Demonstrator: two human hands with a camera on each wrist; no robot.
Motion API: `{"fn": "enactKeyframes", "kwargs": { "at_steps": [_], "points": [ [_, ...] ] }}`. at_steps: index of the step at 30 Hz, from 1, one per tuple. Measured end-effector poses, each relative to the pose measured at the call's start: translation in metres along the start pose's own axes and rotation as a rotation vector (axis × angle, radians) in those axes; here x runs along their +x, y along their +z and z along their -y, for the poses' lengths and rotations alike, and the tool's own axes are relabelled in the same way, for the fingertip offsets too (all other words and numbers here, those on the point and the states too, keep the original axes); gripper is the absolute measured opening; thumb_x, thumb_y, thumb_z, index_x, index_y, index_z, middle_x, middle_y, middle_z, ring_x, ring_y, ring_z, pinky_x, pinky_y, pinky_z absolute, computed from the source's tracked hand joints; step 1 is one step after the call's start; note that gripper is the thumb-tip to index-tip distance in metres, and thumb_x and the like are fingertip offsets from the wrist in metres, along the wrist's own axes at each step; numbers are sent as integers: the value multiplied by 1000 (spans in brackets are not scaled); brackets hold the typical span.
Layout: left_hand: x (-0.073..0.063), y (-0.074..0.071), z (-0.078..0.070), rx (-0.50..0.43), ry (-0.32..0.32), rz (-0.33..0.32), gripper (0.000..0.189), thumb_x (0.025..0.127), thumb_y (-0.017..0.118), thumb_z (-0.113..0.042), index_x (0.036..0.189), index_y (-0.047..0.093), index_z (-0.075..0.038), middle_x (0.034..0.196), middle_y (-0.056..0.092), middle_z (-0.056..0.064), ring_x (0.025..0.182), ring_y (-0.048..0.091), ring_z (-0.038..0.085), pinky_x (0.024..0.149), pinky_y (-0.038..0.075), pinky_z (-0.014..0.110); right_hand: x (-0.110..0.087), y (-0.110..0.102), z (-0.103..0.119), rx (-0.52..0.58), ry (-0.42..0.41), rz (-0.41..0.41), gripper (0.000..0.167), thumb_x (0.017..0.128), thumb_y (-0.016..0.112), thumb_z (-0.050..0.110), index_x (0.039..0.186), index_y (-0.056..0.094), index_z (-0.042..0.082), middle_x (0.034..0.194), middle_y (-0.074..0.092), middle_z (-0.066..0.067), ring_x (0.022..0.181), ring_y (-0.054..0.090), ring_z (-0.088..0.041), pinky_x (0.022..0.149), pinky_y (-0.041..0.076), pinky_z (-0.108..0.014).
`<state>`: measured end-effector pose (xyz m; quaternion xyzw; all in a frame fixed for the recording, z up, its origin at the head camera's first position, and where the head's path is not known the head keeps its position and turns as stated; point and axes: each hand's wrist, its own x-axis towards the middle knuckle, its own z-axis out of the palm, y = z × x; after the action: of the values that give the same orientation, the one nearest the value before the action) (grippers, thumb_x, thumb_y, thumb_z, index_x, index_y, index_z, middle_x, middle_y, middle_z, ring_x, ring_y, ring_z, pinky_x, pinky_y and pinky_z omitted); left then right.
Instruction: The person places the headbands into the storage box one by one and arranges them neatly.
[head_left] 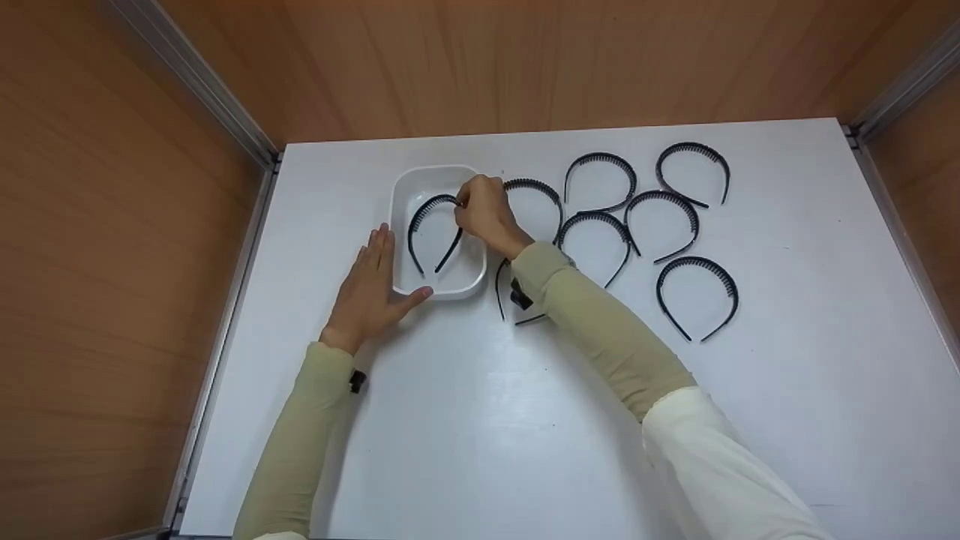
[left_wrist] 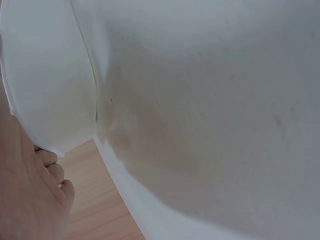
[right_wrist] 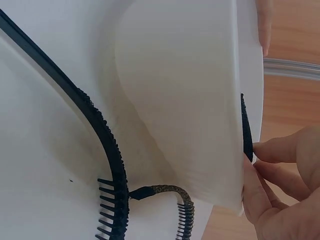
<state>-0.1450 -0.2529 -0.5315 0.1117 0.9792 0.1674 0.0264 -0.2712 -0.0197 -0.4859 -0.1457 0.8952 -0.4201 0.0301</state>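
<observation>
My right hand (head_left: pixel 486 213) pinches a black toothed headband (head_left: pixel 417 223) by its right side, over the white plastic tub (head_left: pixel 399 187). In the right wrist view, the fingertips (right_wrist: pixel 261 150) hold the headband (right_wrist: pixel 247 127) just past the tub's rim, and the tub wall hides most of it. My left hand (head_left: pixel 367 289) lies along the tub's left side with straight fingers, thumb spread at the front rim. The left wrist view shows that hand (left_wrist: pixel 32 185) against the tub's outer wall (left_wrist: pixel 50 75).
Several more black headbands lie right of the tub, among them one at the far right (head_left: pixel 696 260) and one at the back (head_left: pixel 694 146). A headband (head_left: pixel 559 206) beside the tub is partly covered by my right arm. Wood panels (head_left: pixel 525 67) border the white table (head_left: pixel 465 435).
</observation>
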Motion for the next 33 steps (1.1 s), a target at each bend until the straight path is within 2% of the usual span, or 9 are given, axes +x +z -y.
{"fn": "enactKeyframes", "kwargs": {
  "at_steps": [10, 16, 20, 27, 33],
  "points": [
    [2, 3, 0, -3, 3, -6, 124, 92, 53, -85, 171, 3, -3, 181, 2, 13, 168, 2, 30, 138, 10, 47, -2, -2, 0, -15, -32, 6, 18, 93, 66, -3, 102, 81, -7, 98, 79, -17, 78, 64, -18, 65, 52, -26],
    [3, 2, 0, -7, 2, -9, 124, 93, 52, -85, 171, 2, -3, 181, 2, 13, 168, 1, 28, 138, 9, 46, -4, -3, 0, 1, -39, 6, 22, 94, 67, -4, 112, 78, -11, 109, 77, -23, 89, 67, -23, 75, 58, -33],
    [2, 2, 0, -2, 1, -2, 124, 93, 52, -85, 171, 2, -3, 181, 1, 13, 168, 1, 29, 138, 10, 47, -5, -5, 0, 7, -31, 15, 24, 94, 69, -2, 114, 77, -11, 110, 76, -24, 95, 67, -25, 82, 60, -37],
    [1, 1, 0, 12, 1, -1, 124, 93, 52, -84, 171, 4, -1, 181, 2, 14, 168, 2, 29, 138, 9, 46, -7, -10, 1, 24, -20, 40, 25, 96, 71, 5, 116, 77, -10, 110, 76, -21, 100, 70, -26, 86, 61, -37],
    [1, 1, 1, 14, 2, 7, 124, 94, 52, -84, 170, 4, 0, 180, 2, 15, 168, 1, 31, 138, 9, 47, -10, -16, 0, 102, 12, 64, 26, 96, 74, 7, 118, 77, -7, 113, 75, -19, 105, 70, -26, 88, 60, -36]
  ]
}}
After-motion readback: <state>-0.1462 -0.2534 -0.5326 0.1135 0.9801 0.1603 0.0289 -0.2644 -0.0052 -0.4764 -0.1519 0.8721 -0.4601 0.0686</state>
